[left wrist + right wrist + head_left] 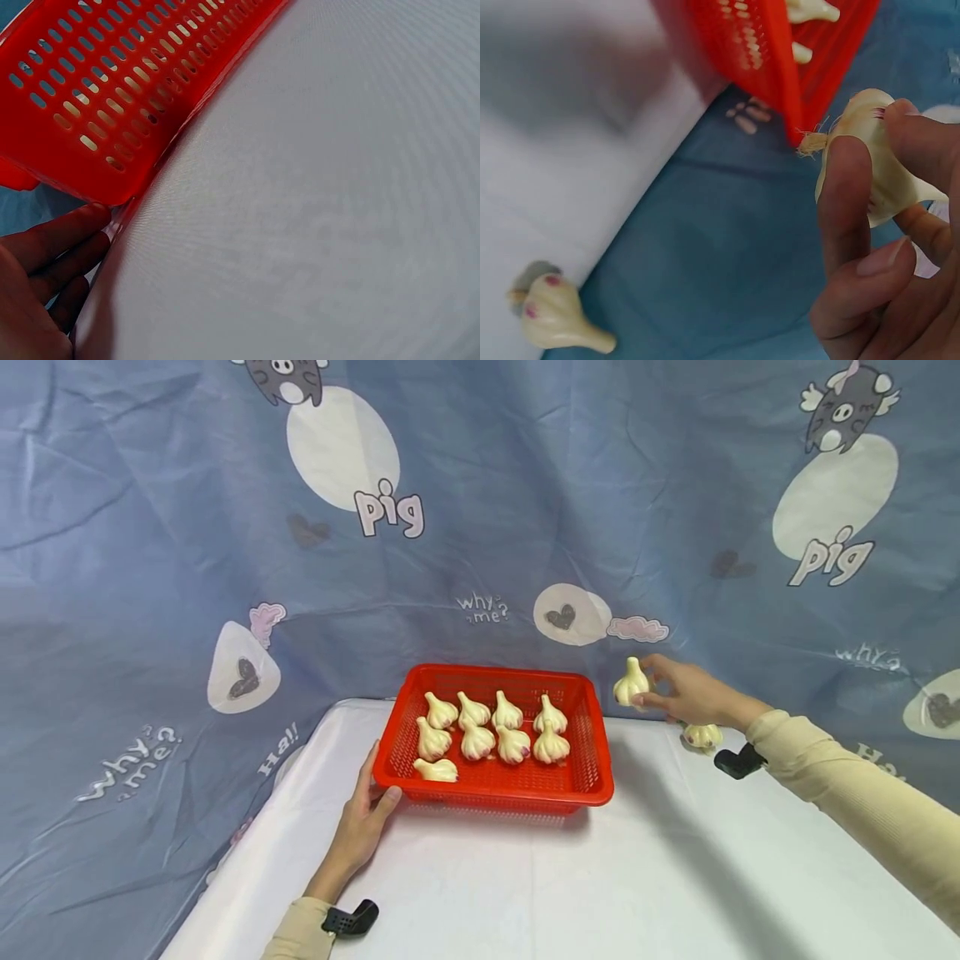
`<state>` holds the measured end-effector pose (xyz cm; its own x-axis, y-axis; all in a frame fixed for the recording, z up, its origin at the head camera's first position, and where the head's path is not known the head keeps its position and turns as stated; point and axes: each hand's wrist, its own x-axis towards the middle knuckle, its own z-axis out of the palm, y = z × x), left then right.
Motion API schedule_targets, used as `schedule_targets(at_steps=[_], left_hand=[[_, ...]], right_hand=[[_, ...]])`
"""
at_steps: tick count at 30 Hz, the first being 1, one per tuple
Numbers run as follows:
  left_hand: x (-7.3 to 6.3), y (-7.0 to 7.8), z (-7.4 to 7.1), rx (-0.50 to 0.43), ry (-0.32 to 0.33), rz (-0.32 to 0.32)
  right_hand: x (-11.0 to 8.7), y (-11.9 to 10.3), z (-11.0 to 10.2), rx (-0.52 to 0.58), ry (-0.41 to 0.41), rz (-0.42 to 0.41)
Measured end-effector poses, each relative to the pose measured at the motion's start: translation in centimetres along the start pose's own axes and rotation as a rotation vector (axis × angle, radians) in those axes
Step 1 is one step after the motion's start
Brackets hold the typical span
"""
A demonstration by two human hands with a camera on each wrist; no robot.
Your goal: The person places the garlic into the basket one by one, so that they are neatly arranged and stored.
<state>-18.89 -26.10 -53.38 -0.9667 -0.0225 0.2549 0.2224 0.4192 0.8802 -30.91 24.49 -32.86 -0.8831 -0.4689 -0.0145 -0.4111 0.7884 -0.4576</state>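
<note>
My right hand (pixel 684 689) pinches a garlic bulb (pixel 632 685) between thumb and fingers, up in the air past the right end of a red plastic basket (pixel 487 795). In the right wrist view this bulb (pixel 877 169) shows its stringy root end toward the basket. Several more garlic bulbs (pixel 477 741) lie inside the basket, mostly in rows with stems pointing away. At the basket's near left corner, my left hand (pixel 363 822) holds on, thumb at the front and fingers along the left side. Its fingers (pixel 64 236) meet the basket's lower corner in the left wrist view.
Another garlic bulb (pixel 702 736) lies on the white tabletop (pixel 480 885) at the right, near the far edge and beneath my right forearm. A blue printed curtain (pixel 465 527) hangs behind the table and down its left side.
</note>
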Motion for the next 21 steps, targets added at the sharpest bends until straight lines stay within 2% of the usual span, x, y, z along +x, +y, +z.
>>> schedule_targets(at_steps=[8, 21], left_hand=[[0.0, 0.0, 0.0, -0.006, -0.006, -0.007], [0.0, 0.0, 0.0, -0.015, -0.002, 0.005]], right_hand=[[2.0, -2.8, 1.2, 0.037, -0.067, -0.059], [5.3, -6.4, 3.7, -0.020, -0.105, -0.181]])
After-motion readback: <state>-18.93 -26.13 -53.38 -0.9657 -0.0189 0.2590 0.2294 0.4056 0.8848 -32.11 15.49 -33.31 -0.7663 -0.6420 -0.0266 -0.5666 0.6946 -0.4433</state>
